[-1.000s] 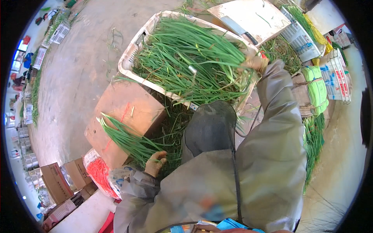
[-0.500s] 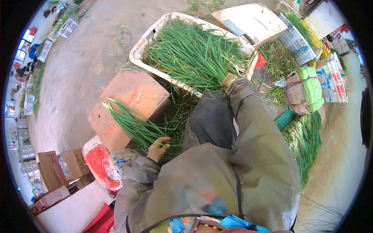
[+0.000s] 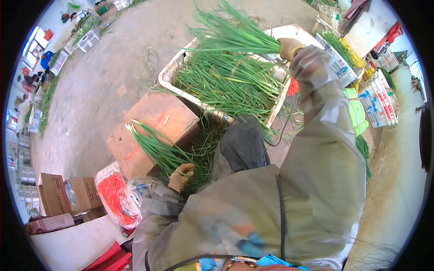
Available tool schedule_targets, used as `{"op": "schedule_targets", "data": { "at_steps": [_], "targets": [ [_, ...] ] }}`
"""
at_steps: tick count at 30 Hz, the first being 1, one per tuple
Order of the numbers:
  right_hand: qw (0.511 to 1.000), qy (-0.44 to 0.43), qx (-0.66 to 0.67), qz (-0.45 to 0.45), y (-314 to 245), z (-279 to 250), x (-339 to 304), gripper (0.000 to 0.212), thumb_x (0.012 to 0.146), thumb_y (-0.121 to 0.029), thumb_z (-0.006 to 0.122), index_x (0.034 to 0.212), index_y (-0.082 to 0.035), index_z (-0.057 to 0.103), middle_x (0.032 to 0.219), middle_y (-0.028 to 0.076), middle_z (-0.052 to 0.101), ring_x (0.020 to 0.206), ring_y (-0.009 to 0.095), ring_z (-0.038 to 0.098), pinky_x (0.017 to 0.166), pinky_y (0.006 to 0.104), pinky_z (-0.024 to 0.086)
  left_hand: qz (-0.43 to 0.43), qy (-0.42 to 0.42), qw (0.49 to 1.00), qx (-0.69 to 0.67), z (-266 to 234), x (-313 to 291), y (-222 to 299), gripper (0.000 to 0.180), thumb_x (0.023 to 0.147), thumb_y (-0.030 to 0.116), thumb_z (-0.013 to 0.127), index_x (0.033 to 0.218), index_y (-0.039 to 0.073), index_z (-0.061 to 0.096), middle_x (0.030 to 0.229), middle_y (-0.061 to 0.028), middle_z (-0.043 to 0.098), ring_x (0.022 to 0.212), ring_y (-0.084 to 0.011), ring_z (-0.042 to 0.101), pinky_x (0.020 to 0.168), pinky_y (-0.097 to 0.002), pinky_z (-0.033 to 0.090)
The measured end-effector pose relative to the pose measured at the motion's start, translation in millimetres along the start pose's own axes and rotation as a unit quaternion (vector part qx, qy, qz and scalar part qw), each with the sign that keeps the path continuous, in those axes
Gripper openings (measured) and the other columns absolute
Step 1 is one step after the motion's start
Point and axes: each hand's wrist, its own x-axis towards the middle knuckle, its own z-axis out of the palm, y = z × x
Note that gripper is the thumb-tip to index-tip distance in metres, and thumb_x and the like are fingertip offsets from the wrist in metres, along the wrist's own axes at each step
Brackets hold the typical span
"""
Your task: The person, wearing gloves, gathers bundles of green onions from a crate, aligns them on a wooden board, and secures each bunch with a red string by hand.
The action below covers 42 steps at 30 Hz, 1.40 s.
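Note:
My right hand (image 3: 290,49), in a tan glove, grips a bunch of green onions (image 3: 235,38) and holds it up over the far side of a white plastic crate (image 3: 167,77). The long leaves fan out to the left. More green onions (image 3: 226,86) lie heaped in the crate. My left hand (image 3: 181,177), gloved too, rests with loosely bent, parted fingers beside the leaves of a smaller green onion bunch (image 3: 156,144). That bunch lies slantwise across the edge of a cardboard box (image 3: 149,117), its white ends up on the box.
Red string (image 3: 113,194) fills a white bag left of my left arm. Cardboard cartons (image 3: 56,194) stand farther left. Loose leaves lie between box and crate. A pale board (image 3: 294,32) sits behind the crate; white crates (image 3: 379,104) and a green-wrapped bundle (image 3: 357,113) are at right.
My right hand has lifted a bunch of green onions out of the crate, up and to the right. My left hand has stayed beside the smaller bunch. The view has shifted slightly.

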Motion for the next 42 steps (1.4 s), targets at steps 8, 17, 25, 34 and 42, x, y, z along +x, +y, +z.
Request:
{"op": "schedule_targets", "data": {
  "at_steps": [8, 17, 25, 34, 42],
  "targets": [
    [0.993, -0.054, -0.04, -0.096, -29, -94, -39, 0.036, 0.061, -0.006, 0.064, 0.098, -0.008, 0.062, 0.079, 0.016, 0.064, 0.073, 0.027, 0.063, 0.067, 0.0342, 0.05, 0.231, 0.019, 0.965, 0.12, -30, 6, 136, 0.047, 0.074, 0.016, 0.07, 0.116, 0.004, 0.052, 0.106, -0.0125, 0.058, 0.096, -0.0236, 0.056, 0.085, -0.0333, 0.044],
    [0.799, -0.338, 0.16, -0.471, -126, -108, -117, 0.042, 0.067, -0.008, 0.073, 0.103, 0.003, 0.057, 0.088, 0.014, 0.064, 0.071, 0.02, 0.064, 0.063, 0.0302, 0.054, 0.472, 0.082, 0.717, 0.506, -2, 2, 349, 0.112, 0.054, 0.052, 0.075, 0.14, 0.008, 0.018, 0.134, -0.0256, 0.032, 0.127, -0.0394, 0.026, 0.104, -0.0428, 0.024],
    [0.844, -0.226, 0.134, -0.467, -201, -72, -158, 0.071, 0.06, -0.021, 0.079, 0.12, 0.0, 0.047, 0.1, 0.016, 0.06, 0.094, 0.024, 0.057, 0.08, 0.035, 0.046, -0.048, -0.396, 0.9, -0.177, -8, -47, 212, 0.077, 0.062, 0.032, 0.075, 0.126, 0.001, 0.044, 0.076, -0.008, 0.06, 0.069, -0.0187, 0.056, 0.063, -0.0296, 0.044],
    [0.46, -0.281, 0.772, -0.338, -272, 73, -224, 0.057, 0.083, -0.039, 0.059, 0.127, -0.008, 0.039, 0.106, 0.002, 0.056, 0.092, 0.013, 0.054, 0.078, 0.0263, 0.044, -0.078, -0.303, 0.851, -0.422, -27, -108, 115, 0.082, 0.068, 0.035, 0.066, 0.132, -0.002, 0.032, 0.088, -0.0158, 0.059, 0.063, -0.0216, 0.056, 0.061, -0.038, 0.046],
    [0.324, -0.54, 0.756, -0.177, -262, 99, -242, 0.04, 0.087, -0.017, 0.055, 0.124, -0.005, 0.046, 0.074, 0.001, 0.055, 0.042, 0.002, 0.031, 0.036, 0.0141, 0.021, -0.017, -0.238, 0.822, -0.517, -26, -156, 67, 0.078, 0.073, 0.036, 0.058, 0.134, -0.002, 0.026, 0.091, -0.0159, 0.06, 0.051, -0.0152, 0.051, 0.049, -0.0248, 0.04]
  ]
}}
